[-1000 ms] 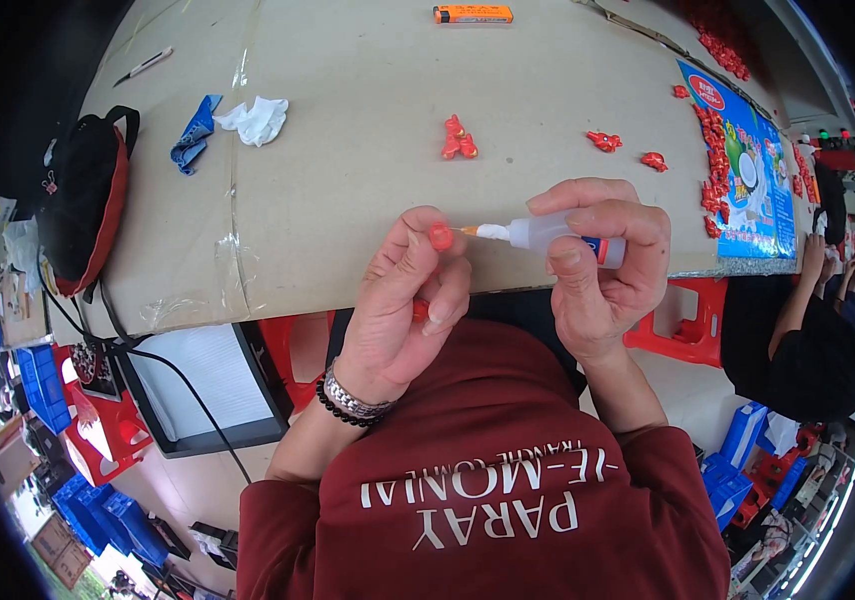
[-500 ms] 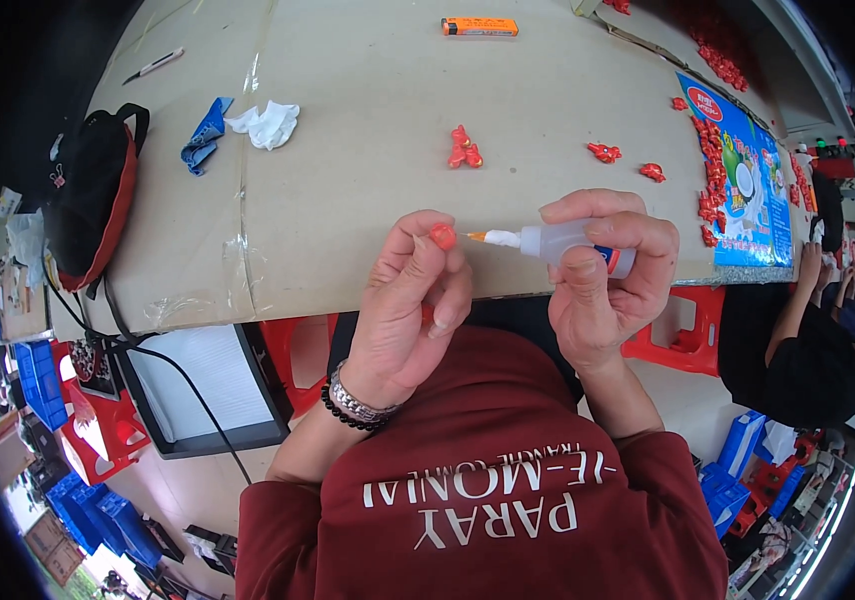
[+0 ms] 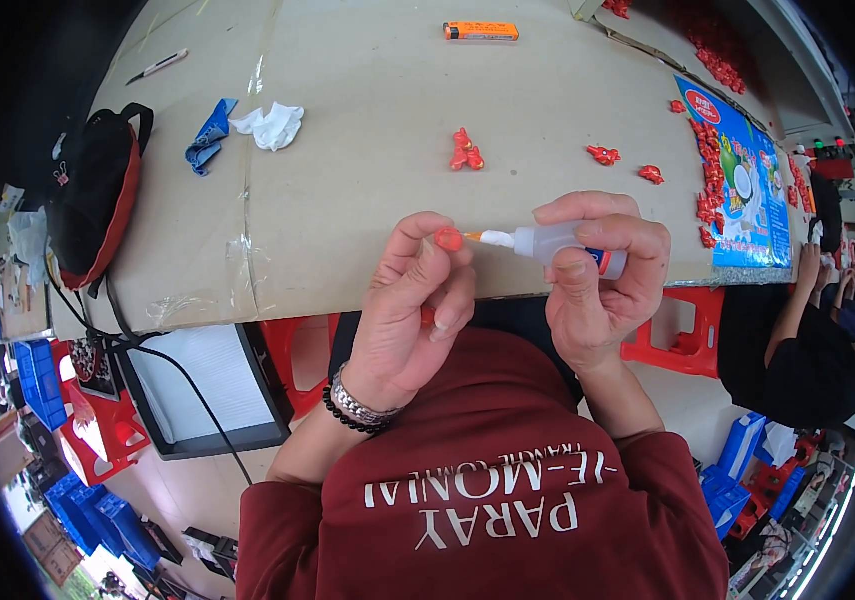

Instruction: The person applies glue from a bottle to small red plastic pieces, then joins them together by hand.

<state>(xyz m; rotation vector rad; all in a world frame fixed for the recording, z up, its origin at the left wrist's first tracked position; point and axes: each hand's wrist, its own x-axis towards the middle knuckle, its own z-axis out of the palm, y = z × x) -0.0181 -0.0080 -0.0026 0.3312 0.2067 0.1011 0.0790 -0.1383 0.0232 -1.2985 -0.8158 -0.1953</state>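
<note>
Between the thumb and forefinger of my left hand [image 3: 418, 285] sits a small red piece [image 3: 449, 239]; its exact kind is too small to tell. A bit of red also shows under the curled fingers of that hand. My right hand [image 3: 603, 270] grips a translucent squeeze bottle [image 3: 548, 243], held sideways with its thin orange-tipped nozzle at the red piece. Beyond my hands, a red figurine [image 3: 467, 150] lies on the table [image 3: 368, 110]. Two more small red figurines [image 3: 604, 155] rest to the right of it.
An orange box [image 3: 481, 31] lies at the far edge. On the left are a craft knife [image 3: 159, 66], blue cloth [image 3: 211, 137], crumpled white tissue [image 3: 273, 127] and a black bag [image 3: 98, 195]. Many red pieces line a blue printed sheet [image 3: 748, 190] at right, near a co-worker's arm [image 3: 796, 300].
The bottle has moved slightly left, and its nozzle tip now meets the red piece, where a small gap showed before. The left hand has barely shifted.
</note>
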